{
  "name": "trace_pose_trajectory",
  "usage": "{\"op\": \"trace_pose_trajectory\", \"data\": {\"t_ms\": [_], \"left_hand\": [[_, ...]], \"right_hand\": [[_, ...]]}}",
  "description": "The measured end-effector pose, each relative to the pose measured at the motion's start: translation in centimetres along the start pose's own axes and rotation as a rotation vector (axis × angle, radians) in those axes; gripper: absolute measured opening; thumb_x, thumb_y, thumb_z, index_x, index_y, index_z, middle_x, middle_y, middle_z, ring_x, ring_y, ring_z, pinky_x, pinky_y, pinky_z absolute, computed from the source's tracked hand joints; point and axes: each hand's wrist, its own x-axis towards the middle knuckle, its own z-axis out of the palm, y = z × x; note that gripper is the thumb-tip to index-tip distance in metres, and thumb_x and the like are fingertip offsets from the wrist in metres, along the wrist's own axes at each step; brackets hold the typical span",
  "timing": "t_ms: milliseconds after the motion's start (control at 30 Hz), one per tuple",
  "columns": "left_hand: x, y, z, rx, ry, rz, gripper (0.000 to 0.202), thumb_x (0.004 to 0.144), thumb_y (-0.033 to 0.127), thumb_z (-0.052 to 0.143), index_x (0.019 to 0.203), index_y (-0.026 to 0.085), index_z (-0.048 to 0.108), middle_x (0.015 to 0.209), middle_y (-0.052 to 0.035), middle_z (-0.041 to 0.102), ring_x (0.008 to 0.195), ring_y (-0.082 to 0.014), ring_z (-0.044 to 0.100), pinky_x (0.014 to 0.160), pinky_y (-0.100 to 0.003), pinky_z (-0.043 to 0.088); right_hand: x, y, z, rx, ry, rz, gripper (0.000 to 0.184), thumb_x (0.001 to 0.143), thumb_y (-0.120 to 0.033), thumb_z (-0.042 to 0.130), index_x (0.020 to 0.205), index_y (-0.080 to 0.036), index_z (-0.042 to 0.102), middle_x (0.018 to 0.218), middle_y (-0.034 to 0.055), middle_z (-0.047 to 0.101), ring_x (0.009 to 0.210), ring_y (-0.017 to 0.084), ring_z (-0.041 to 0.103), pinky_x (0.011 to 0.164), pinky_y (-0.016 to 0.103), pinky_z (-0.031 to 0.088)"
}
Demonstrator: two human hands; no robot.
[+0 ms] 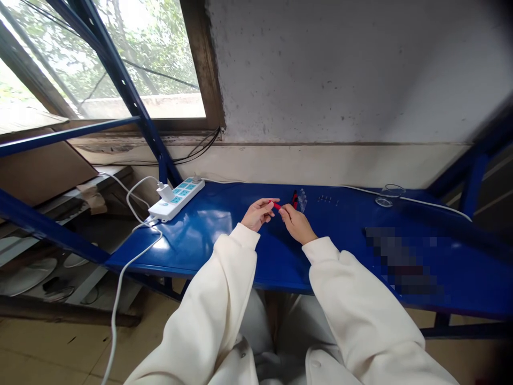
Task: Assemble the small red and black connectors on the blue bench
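Observation:
Above the blue table, a slim red pen-like piece (pixel 276 205) spans the gap between my two hands. My left hand (pixel 257 214) has its fingers curled around the piece's left end. The right end is pinched by my right hand (pixel 297 222), whose thumb and fingers are closed. Just behind my right hand lie red and black slim parts (pixel 295 199), partly hidden by it. Beside them is a small cluster of clear plastic pieces (pixel 302 200). Further right, several tiny bits (pixel 324 199) are laid out on the table; their kind is too small to tell.
A white power strip (pixel 178 200) with a plugged-in charger stands at the table's left, its cable (pixel 120 289) hanging over the edge. Eyeglasses (pixel 388 195) or similar clear round items sit at the back right. A pixelated dark object (pixel 401 262) lies at the right. Blue frame posts (pixel 120 80) rise at the left.

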Motion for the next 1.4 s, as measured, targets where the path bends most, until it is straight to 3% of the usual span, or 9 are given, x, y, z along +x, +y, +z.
{"op": "trace_pose_trajectory", "data": {"t_ms": [133, 333, 500, 600, 833, 967, 1133, 1267, 1400], "left_hand": [[0.1, -0.3, -0.1, 0.013, 0.014, -0.029, 0.035, 0.062, 0.031, 0.071, 0.090, 0.013, 0.062, 0.076, -0.0028, 0.061, 0.047, -0.0031, 0.047, 0.036, -0.016, 0.028], [0.3, -0.4, -0.2, -0.020, 0.125, -0.045, 0.037, 0.059, 0.030, 0.073, 0.090, 0.013, 0.063, 0.056, 0.0045, 0.048, 0.044, -0.0021, 0.040, 0.037, -0.016, 0.027], [0.4, -0.4, -0.3, -0.019, 0.202, -0.043, 0.039, 0.057, 0.031, 0.074, 0.091, 0.014, 0.063, 0.053, 0.0058, 0.044, 0.042, -0.0007, 0.036, 0.038, -0.016, 0.026], [0.5, -0.5, -0.5, 0.004, 0.196, -0.039, 0.042, 0.057, 0.032, 0.075, 0.092, 0.014, 0.063, 0.057, 0.0041, 0.050, 0.040, 0.0000, 0.036, 0.038, -0.016, 0.026], [0.5, -0.9, -0.4, 0.120, 0.087, -0.015, 0.041, 0.060, 0.034, 0.072, 0.094, 0.012, 0.063, 0.069, -0.0012, 0.059, 0.040, -0.0013, 0.041, 0.037, -0.018, 0.027], [0.9, -1.3, 0.7, 0.282, 0.148, 0.049, 0.039, 0.060, 0.036, 0.070, 0.088, 0.010, 0.064, 0.067, -0.0026, 0.060, 0.039, -0.0023, 0.040, 0.036, -0.018, 0.026], [1.5, -1.9, 2.3, 0.423, 0.309, 0.171, 0.034, 0.063, 0.041, 0.066, 0.081, 0.011, 0.064, 0.065, -0.0033, 0.060, 0.041, -0.0040, 0.041, 0.039, -0.019, 0.030], [2.1, -2.8, 3.4, 0.647, 0.319, 0.223, 0.024, 0.062, 0.037, 0.067, 0.069, 0.014, 0.065, 0.063, -0.0036, 0.060, 0.050, -0.0089, 0.047, 0.048, -0.021, 0.037], [2.5, -3.7, 4.3, 0.842, 0.338, 0.214, 0.013, 0.060, 0.029, 0.070, 0.061, 0.017, 0.065, 0.062, -0.0046, 0.060, 0.060, -0.0146, 0.052, 0.057, -0.024, 0.038]], "right_hand": [[-0.1, 0.1, 0.2, 0.061, 0.030, -0.019, 0.036, 0.090, -0.042, 0.022, 0.080, -0.021, 0.050, 0.062, -0.0001, 0.054, 0.052, 0.012, 0.049, 0.055, 0.022, 0.034], [-0.1, 0.0, 0.0, -0.048, 0.057, 0.025, 0.036, 0.088, -0.042, 0.027, 0.090, -0.020, 0.055, 0.067, 0.0010, 0.056, 0.054, 0.012, 0.048, 0.056, 0.021, 0.035], [-0.1, -0.5, -0.4, -0.054, 0.076, 0.089, 0.037, 0.088, -0.041, 0.030, 0.108, -0.020, 0.053, 0.093, 0.0053, 0.062, 0.062, 0.012, 0.053, 0.064, 0.023, 0.040], [-0.1, -0.6, -0.3, -0.035, 0.102, 0.071, 0.037, 0.087, -0.039, 0.031, 0.111, -0.021, 0.053, 0.105, 0.0063, 0.059, 0.062, 0.011, 0.052, 0.068, 0.023, 0.042], [-0.1, 0.0, -0.1, -0.100, 0.120, -0.003, 0.027, 0.085, -0.034, 0.037, 0.098, -0.020, 0.057, 0.093, 0.0046, 0.059, 0.059, 0.010, 0.049, 0.062, 0.022, 0.039], [0.0, 0.3, -0.7, -0.187, 0.119, 0.005, 0.023, 0.083, -0.032, 0.042, 0.090, -0.019, 0.059, 0.093, 0.0054, 0.057, 0.066, 0.011, 0.051, 0.058, 0.022, 0.036], [-0.1, 1.8, -2.2, -0.205, -0.016, 0.177, 0.014, 0.076, -0.028, 0.049, 0.082, -0.019, 0.058, 0.067, 0.0008, 0.057, 0.061, 0.012, 0.051, 0.055, 0.022, 0.034], [-0.3, 3.1, -3.1, -0.192, -0.011, 0.364, 0.012, 0.073, -0.028, 0.052, 0.078, -0.019, 0.058, 0.070, 0.0021, 0.062, 0.064, 0.014, 0.055, 0.055, 0.022, 0.035], [-0.4, 3.9, -3.2, -0.193, 0.027, 0.458, 0.012, 0.074, -0.028, 0.053, 0.079, -0.019, 0.058, 0.074, 0.0035, 0.064, 0.069, 0.015, 0.058, 0.055, 0.022, 0.036]]}}
